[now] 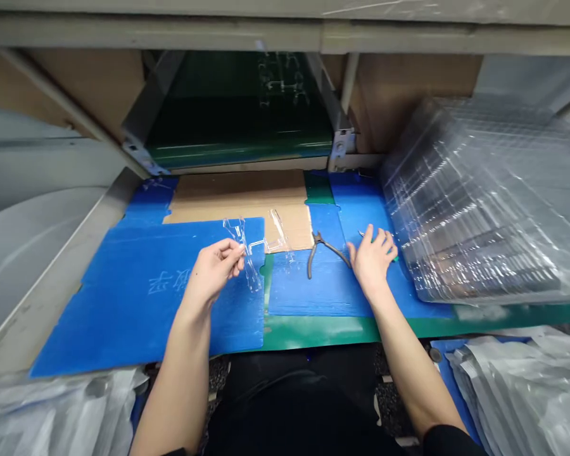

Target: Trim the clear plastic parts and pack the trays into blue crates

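My left hand pinches a clear plastic moulded piece with thin branching arms, held above the blue sheet. Spread fingers show on my right hand, which lies over a small tool with a green end. Most of that tool is hidden beneath the hand, so its kind cannot be told. Between both hands, a pair of nippers rests on the blue surface with its dark handles parted. The tip of one handle is close to my right thumb.
A tall stack of clear plastic trays stands at the right. Behind the cardboard sheet, a green conveyor belt carries more clear pieces. Grey-white packaged stacks sit at the lower right and lower left.
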Demonstrator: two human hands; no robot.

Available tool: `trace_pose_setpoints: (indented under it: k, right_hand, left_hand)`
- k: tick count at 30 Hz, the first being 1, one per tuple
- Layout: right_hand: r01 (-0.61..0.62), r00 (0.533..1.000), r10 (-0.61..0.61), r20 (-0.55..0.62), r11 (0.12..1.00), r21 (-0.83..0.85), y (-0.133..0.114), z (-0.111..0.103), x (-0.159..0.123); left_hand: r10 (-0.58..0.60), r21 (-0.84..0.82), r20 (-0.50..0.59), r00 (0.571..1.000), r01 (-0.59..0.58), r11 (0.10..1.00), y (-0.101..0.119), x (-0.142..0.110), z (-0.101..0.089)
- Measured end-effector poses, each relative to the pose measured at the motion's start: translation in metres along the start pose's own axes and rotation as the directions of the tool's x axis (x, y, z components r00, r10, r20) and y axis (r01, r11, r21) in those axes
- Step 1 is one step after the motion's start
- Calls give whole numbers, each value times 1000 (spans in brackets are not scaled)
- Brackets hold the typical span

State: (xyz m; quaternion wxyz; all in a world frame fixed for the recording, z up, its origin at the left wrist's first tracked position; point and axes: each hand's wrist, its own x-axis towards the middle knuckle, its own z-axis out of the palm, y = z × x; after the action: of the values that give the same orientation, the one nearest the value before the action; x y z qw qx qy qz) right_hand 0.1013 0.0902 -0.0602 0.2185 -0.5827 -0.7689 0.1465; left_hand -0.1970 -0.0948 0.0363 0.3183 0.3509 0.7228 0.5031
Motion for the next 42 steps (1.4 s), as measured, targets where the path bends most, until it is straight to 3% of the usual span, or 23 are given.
trace_pose_setpoints:
  k: [4,8,11,15,16,19,20,21,24,27,33,38,42]
  right_hand:
    - [54,977,-51,207,998,-11,-60,24,-28]
    - [-6,960,13,278,1000,-25,-69,22,-36]
    - [-22,952,10,305,999,37,-56,-10,-47]
    - [-29,927,-55,371,976,216,-63,-76,-106]
    - [-57,876,-123,467,934,353,-71,-90,-124]
    - [-174,619,-281,733,861,477,-103,-110,-163]
    - [-192,566,-288,773,865,463,-113,-110,-168]
    - [-199,544,-278,792,874,443,-119,-108,-170]
    - [-210,534,-250,808,886,414,-125,-101,-166]
    - [-208,491,-278,825,883,421,-119,-103,-163]
    - [-230,476,-293,829,869,439,-115,-112,-166]
    - [-258,416,-315,853,858,443,-121,-112,-157]
    - [-262,419,-311,853,858,441,-124,-111,-155]
  left_hand:
    - [-22,-173,-61,998,11,985,-24,-41,-9]
    - [-9,-285,-53,999,-7,958,-32,-57,-10]
    - [-16,-359,-77,997,-13,933,-38,-59,-11]
    - [-17,-417,-66,998,-12,909,-40,-59,-6]
    - [-5,-424,-49,999,-16,906,-38,-60,-3]
    - [43,-446,32,999,-24,895,-31,-66,7]
    - [53,-456,62,997,-18,890,-28,-68,9]
    - [55,-468,90,994,-7,884,-26,-72,12]
    - [45,-491,152,987,36,870,-20,-81,16]
    - [47,-490,187,981,52,870,-18,-86,17]
    - [44,-488,164,985,42,872,-18,-84,19]
    - [51,-471,163,985,32,882,-17,-84,19]
    - [64,-470,182,981,30,882,-18,-85,18]
